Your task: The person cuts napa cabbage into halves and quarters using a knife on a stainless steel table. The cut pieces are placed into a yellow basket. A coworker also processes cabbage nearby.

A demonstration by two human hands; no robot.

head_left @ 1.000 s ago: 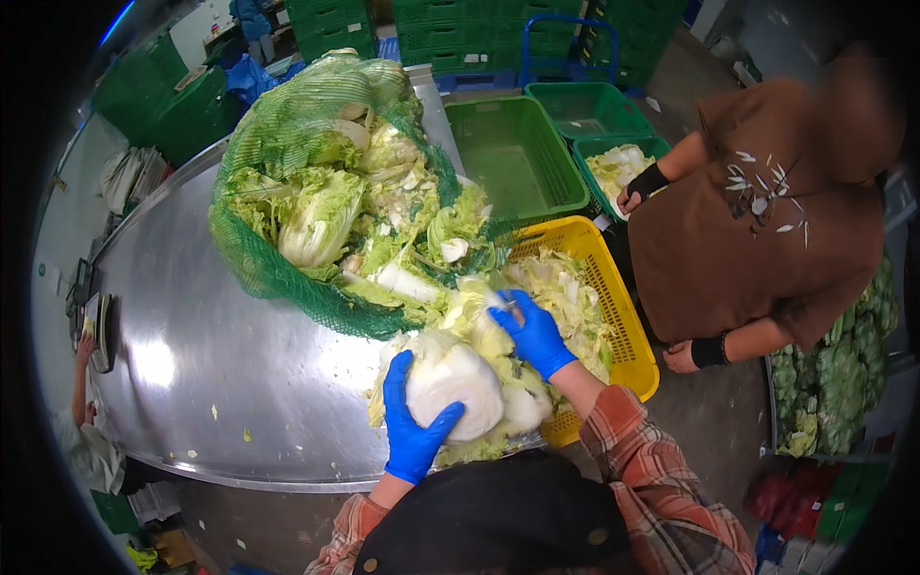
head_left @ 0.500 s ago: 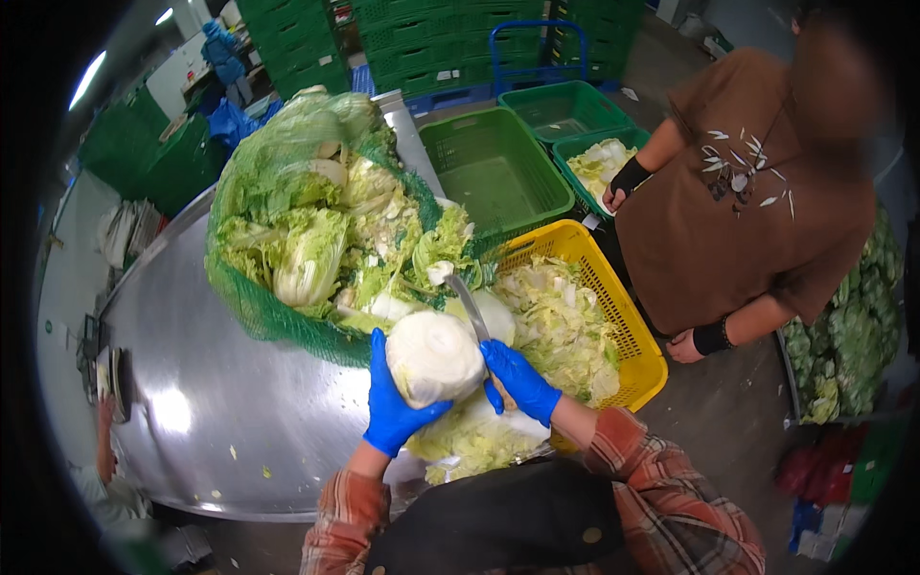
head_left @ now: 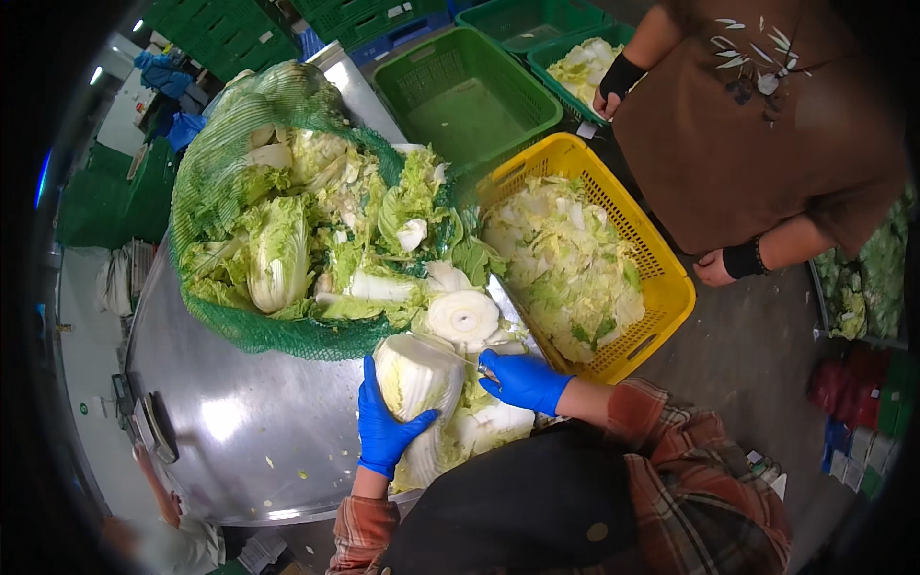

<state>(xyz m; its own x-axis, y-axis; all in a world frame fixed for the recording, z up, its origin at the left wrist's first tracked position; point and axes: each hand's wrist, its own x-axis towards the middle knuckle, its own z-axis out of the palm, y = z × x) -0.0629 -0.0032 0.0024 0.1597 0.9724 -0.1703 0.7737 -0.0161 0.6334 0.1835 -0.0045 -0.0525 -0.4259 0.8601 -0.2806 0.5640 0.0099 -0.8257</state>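
My left hand (head_left: 388, 426), in a blue glove, is wrapped round the side of a pale napa cabbage (head_left: 418, 376), thumb across its front. The cabbage lies tilted on the steel table (head_left: 230, 383). Just right of it, my gloved right hand (head_left: 527, 381) is closed on a knife (head_left: 471, 361), whose blade shows only as a thin line beside the cabbage. A cut white cabbage base (head_left: 463, 317) faces up beyond my hands. Loose pale leaves (head_left: 494, 422) lie under and beside my right hand.
A green mesh sack (head_left: 259, 331) of napa cabbages spreads over the table's far side. The yellow crate (head_left: 671, 307) at right holds leaf scraps. Beyond stand green crates (head_left: 470, 96). A co-worker in a brown shirt (head_left: 738, 144) stands at right; another person (head_left: 172, 532) is at lower left.
The cabbage has turned from base-up to lying tilted, its side showing, and come lower. My right hand's knife blade has swung from pointing away to beside the cabbage. The view has shifted.
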